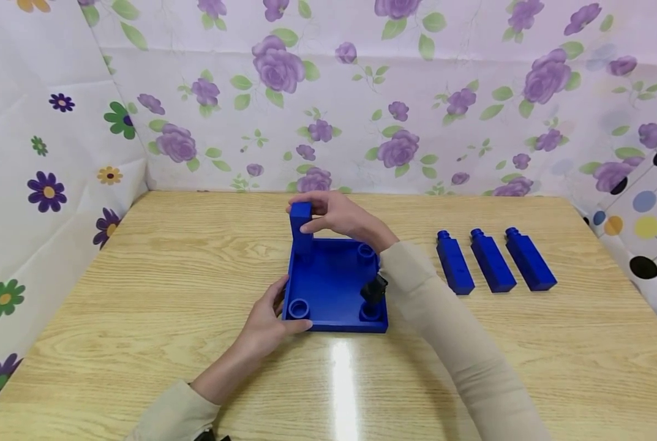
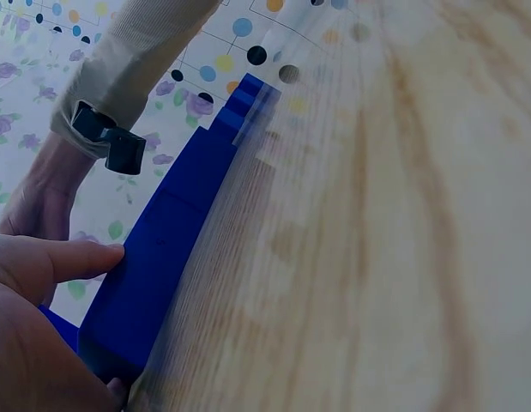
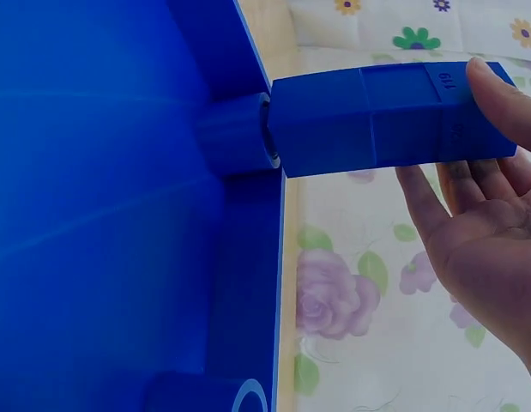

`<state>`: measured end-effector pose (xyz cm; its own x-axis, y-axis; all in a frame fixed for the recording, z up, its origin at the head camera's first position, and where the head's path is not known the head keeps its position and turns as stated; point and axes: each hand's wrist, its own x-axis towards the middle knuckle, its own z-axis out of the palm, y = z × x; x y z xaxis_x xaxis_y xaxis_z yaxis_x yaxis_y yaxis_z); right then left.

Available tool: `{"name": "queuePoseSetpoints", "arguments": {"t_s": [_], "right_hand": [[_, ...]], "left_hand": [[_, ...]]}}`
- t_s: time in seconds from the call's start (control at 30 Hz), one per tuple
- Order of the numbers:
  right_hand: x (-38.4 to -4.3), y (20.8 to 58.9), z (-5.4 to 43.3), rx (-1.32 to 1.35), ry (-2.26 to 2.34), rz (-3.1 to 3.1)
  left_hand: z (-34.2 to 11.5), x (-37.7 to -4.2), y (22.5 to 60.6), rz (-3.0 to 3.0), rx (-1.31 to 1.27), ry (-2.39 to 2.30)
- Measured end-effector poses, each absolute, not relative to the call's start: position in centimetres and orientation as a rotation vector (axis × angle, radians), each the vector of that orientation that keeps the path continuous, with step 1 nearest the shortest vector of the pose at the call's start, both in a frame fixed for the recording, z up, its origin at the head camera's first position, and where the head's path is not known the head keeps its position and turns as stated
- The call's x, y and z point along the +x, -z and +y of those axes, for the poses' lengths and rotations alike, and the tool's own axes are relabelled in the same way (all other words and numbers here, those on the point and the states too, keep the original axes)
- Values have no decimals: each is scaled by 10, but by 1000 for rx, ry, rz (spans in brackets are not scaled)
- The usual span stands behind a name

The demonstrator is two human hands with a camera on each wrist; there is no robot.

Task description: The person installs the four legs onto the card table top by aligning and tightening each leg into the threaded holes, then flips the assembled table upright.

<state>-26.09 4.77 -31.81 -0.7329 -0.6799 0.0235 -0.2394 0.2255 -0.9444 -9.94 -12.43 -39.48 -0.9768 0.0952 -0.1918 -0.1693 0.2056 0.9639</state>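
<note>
Seemingly one post (image 1: 297, 229) is nearly placed, pinched upright by the right hand (image 1: 340, 215) over the tray's (image 1: 330, 278) far-left socket (image 3: 238, 137), left hand (image 1: 264, 321) gripping near-left (three loose posts (image 1: 492, 262) remain, right)

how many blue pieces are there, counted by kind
Tray: 1
Posts lying on the table: 3
Post in the right grip, at a tray corner: 1
Total: 5 (the tray's round sockets are counted as part of it)
</note>
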Motion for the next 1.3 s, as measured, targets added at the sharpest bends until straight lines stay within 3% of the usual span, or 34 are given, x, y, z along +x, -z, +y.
{"name": "queuePoseSetpoints", "arguments": {"t_s": [1.3], "right_hand": [[-243, 318, 29, -740, 1238, 2732]], "left_hand": [[-125, -99, 395, 2270, -57, -1856]]}}
